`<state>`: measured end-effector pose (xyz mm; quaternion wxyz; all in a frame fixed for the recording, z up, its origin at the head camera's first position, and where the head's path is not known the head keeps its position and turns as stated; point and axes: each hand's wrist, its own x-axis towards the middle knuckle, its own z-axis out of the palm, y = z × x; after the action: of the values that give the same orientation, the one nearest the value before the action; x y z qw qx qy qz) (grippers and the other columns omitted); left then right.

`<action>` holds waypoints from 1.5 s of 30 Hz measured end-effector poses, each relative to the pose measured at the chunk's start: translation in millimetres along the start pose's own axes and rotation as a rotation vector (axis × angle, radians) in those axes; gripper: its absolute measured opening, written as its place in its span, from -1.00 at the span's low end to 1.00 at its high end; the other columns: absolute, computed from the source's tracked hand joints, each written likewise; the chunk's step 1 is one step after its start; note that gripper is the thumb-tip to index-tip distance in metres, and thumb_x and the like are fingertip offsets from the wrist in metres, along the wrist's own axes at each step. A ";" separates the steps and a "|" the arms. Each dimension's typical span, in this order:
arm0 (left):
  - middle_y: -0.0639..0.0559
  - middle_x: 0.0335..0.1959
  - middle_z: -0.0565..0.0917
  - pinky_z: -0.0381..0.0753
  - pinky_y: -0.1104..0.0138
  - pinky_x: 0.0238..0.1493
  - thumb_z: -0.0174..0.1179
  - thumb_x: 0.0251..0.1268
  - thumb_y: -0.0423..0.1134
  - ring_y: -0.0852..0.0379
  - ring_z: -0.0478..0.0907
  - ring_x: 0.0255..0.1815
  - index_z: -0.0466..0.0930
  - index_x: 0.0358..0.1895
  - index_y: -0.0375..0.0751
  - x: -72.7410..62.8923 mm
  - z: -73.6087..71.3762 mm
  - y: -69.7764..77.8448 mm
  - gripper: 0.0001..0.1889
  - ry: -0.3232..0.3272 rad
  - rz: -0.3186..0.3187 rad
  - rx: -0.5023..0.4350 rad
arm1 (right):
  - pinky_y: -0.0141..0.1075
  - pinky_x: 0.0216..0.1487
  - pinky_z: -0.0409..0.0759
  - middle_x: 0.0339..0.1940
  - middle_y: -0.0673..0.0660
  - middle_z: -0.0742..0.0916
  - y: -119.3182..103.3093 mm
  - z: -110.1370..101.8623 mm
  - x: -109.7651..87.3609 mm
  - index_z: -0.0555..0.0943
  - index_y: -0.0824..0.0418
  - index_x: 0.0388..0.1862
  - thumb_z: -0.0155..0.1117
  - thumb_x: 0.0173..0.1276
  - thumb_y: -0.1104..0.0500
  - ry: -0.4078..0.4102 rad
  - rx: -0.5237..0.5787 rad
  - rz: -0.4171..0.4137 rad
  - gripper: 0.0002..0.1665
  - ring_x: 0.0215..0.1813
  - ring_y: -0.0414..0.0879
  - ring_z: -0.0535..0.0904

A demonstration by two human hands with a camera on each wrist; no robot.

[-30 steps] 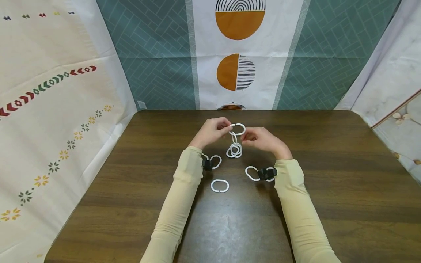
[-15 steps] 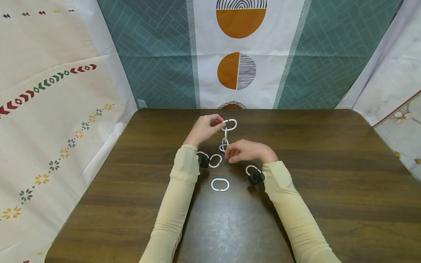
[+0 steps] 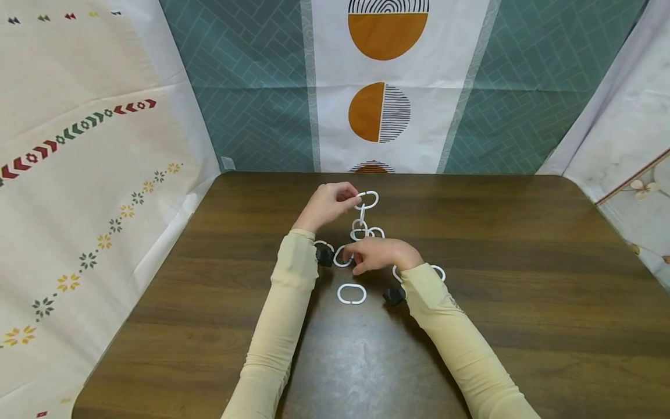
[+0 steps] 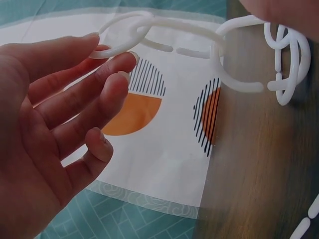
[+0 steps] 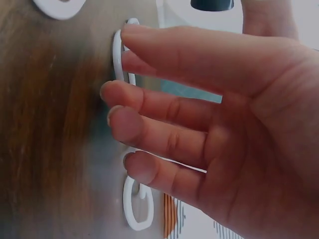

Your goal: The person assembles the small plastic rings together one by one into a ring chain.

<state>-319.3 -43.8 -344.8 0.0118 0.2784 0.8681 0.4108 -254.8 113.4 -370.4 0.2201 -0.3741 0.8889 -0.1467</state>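
Observation:
My left hand (image 3: 327, 206) pinches the end link (image 4: 122, 49) of a white plastic chain between thumb and fingertips. The other joined links (image 4: 199, 23) trail down from it, with the lowest ones bunched near the table in the head view. My right hand (image 3: 379, 254) is in front of the chain, palm down, its fingertips at a loose white link (image 3: 335, 258). In the right wrist view, thumb and forefinger stand close to a link (image 5: 117, 55) without a visible pinch; the other fingers are slightly bent.
Another loose link (image 3: 352, 285) lies nearer on the brown wooden table (image 3: 209, 326). More links lie by the wrists, one (image 3: 442, 272) partly hidden behind the right sleeve (image 3: 445, 302). Patterned cloths (image 3: 251, 116) hang behind and beside the table.
My right hand has left the chain and moved left and nearer to the loose link. My left hand has shifted slightly left, still holding the chain.

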 end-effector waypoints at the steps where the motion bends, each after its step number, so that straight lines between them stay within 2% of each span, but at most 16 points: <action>1: -0.12 -0.27 0.74 0.57 0.30 -0.23 0.20 0.36 -0.15 -0.06 0.65 -0.31 0.66 -0.18 -0.17 0.2 0.0 0.0 -0.83 -0.002 0.001 0.001 | -0.43 -0.29 0.42 -0.42 0.08 0.65 0.9 0.1 -0.1 0.55 0.24 -0.03 0.34 0.22 0.21 0.006 -0.008 0.000 -0.66 -0.40 -0.22 0.48; 5: -0.12 -0.25 0.75 0.59 0.30 -0.21 0.20 0.36 -0.16 -0.06 0.66 -0.27 0.66 -0.18 -0.18 1.5 0.4 -0.7 -0.83 -0.010 0.010 -0.006 | -0.44 -0.34 0.37 -0.50 0.04 0.58 4.8 0.9 -0.3 0.55 0.24 -0.19 0.40 0.11 0.25 0.047 -0.020 -0.003 -0.71 -0.43 -0.21 0.44; 8: -0.09 -0.27 0.75 0.58 0.31 -0.22 0.20 0.35 -0.17 0.02 0.65 -0.31 0.67 -0.18 -0.17 2.1 1.1 -0.6 -0.84 -0.007 0.015 0.001 | -0.46 -0.38 0.29 -0.57 -0.02 0.49 7.3 2.4 -0.2 0.55 0.26 -0.32 0.41 0.04 0.29 0.066 -0.018 -0.003 -0.76 -0.47 -0.22 0.36; 12: -0.05 -0.29 0.75 0.56 0.33 -0.25 0.21 0.34 -0.16 0.06 0.63 -0.36 0.67 -0.19 -0.16 2.0 1.9 0.1 -0.84 -0.007 0.016 0.014 | -0.47 -0.41 0.25 -0.62 -0.08 0.41 9.7 4.1 -0.1 0.58 0.25 -0.45 0.41 0.05 0.29 0.065 -0.034 -0.006 -0.85 -0.49 -0.25 0.31; 16: -0.06 -0.29 0.75 0.55 0.33 -0.26 0.21 0.34 -0.17 0.08 0.61 -0.38 0.67 -0.20 -0.16 0.9 2.8 -0.6 -0.85 -0.018 0.005 0.020 | -0.47 -0.41 0.26 -0.63 -0.10 0.42 10.8 4.2 -0.4 0.61 0.21 -0.48 0.41 0.10 0.25 0.076 -0.060 -0.004 -0.89 -0.49 -0.25 0.32; 21: -0.05 -0.30 0.75 0.55 0.34 -0.24 0.21 0.35 -0.15 0.13 0.60 -0.38 0.67 -0.20 -0.15 1.1 5.5 -1.5 -0.84 -0.022 0.008 0.032 | -0.47 -0.39 0.28 -0.62 -0.10 0.45 16.7 -1.1 -5.5 0.61 0.18 -0.47 0.33 0.14 0.28 0.187 -0.039 -0.033 -0.94 -0.50 -0.28 0.32; 26: -0.06 -0.29 0.74 0.56 0.34 -0.23 0.20 0.36 -0.16 0.12 0.61 -0.35 0.67 -0.20 -0.16 1.7 7.0 -1.3 -0.84 -0.030 0.013 0.032 | -0.43 -0.39 0.34 -0.60 -0.06 0.49 23.9 -13.0 -17.2 0.57 0.17 -0.44 0.21 0.22 0.31 0.316 0.057 -0.062 -0.93 -0.51 -0.26 0.36; 33: -0.05 -0.30 0.73 0.56 0.32 -0.23 0.20 0.35 -0.16 0.12 0.60 -0.34 0.66 -0.19 -0.17 1.0 7.5 0.2 -0.84 -0.030 0.008 0.035 | -0.36 -0.42 0.49 -0.56 0.03 0.60 30.6 -26.5 -36.8 0.57 0.26 -0.34 0.19 0.25 0.31 0.445 0.257 0.020 -0.98 -0.55 -0.15 0.49; 38: -0.08 -0.30 0.73 0.57 0.33 -0.22 0.21 0.34 -0.16 0.05 0.63 -0.32 0.66 -0.20 -0.18 0.3 8.5 0.9 -0.83 -0.033 0.003 0.030 | -0.35 -0.46 0.50 -0.59 0.14 0.63 35.5 -29.9 -46.9 0.54 0.31 -0.31 0.18 0.20 0.36 0.539 0.429 0.069 -0.93 -0.60 -0.07 0.54; 42: -0.13 -0.27 0.74 0.57 0.32 -0.21 0.21 0.34 -0.17 -0.03 0.65 -0.27 0.66 -0.20 -0.20 0.9 9.3 2.1 -0.83 -0.043 0.005 0.021 | -0.34 -0.47 0.49 -0.58 0.16 0.63 40.5 -31.7 -51.8 0.52 0.32 -0.32 0.14 0.20 0.39 0.610 0.511 0.072 -0.93 -0.59 -0.08 0.55; 45: -0.11 -0.27 0.74 0.57 0.33 -0.20 0.21 0.34 -0.19 0.03 0.65 -0.28 0.66 -0.19 -0.20 2.1 10.1 3.1 -0.85 -0.056 0.009 0.022 | -0.30 -0.46 0.49 -0.60 0.15 0.62 43.0 -33.5 -54.7 0.50 0.30 -0.33 0.14 0.22 0.39 0.668 0.532 0.071 -0.95 -0.57 -0.02 0.56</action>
<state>-317.2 -34.1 -348.8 0.0309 0.2940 0.8707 0.3932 -263.3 185.7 -344.5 0.0138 -0.2052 0.8549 -0.4762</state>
